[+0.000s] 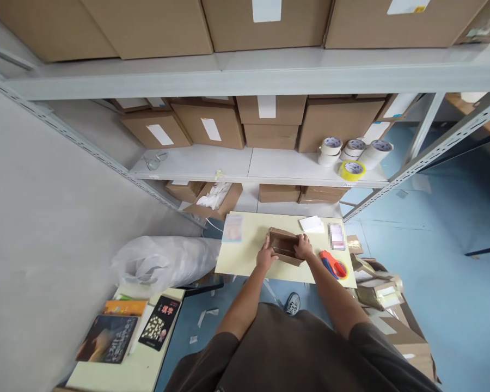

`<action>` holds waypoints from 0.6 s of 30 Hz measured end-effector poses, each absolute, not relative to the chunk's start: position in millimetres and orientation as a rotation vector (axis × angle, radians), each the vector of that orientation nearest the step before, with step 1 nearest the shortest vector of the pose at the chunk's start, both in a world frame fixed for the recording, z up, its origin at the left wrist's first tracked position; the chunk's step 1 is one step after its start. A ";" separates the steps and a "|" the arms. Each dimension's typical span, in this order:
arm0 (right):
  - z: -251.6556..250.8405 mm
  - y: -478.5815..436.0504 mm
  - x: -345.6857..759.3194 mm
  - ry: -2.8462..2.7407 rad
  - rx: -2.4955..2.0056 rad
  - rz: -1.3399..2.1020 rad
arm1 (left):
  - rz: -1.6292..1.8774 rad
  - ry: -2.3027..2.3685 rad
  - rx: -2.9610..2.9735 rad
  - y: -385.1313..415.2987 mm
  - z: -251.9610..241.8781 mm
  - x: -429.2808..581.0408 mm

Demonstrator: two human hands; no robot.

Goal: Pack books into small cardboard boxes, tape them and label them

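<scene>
Pale tabletop (245, 262) supports an open box (285, 247) both hands (266, 256) (304, 247) hold.

The box (285, 247) is matt cardboard, the tabletop (245, 258) smooth, the tape dispenser (330, 262) plastic.

- Pale yellow table (242, 258), lower centre: open cardboard box (285, 247), white papers (311, 224), red-and-blue tape dispenser (330, 263).
- White shelf (212, 159), centre: brown boxes (270, 136); tape rolls (330, 150) towards right.
- Side table (110, 377), lower left: books (160, 323).
</scene>
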State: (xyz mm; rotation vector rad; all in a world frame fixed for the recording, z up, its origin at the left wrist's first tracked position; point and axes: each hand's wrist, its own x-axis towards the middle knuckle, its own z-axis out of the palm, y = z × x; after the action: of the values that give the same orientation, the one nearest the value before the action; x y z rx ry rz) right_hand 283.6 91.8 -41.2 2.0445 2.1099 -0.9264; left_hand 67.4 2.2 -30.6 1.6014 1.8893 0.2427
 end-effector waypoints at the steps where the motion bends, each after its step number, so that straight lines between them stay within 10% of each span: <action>1: -37.9 88.9 281.5 2.101 2.074 -0.897 | 0.245 1.877 1.613 0.9 -32.0 66.0; 10: -11.4 68.5 191.2 2.308 2.489 -0.642 | 0.426 1.739 1.729 -18.5 -40.9 15.9; 18: -25.1 89.8 55.7 2.497 2.001 -0.912 | 0.614 2.051 1.336 4.6 -73.1 -110.3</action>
State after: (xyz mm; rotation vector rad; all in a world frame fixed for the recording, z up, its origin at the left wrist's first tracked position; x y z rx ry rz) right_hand 55.7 89.8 -25.1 2.0007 2.4975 -0.9123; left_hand -110.3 4.6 -73.1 1.3356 2.0507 0.6142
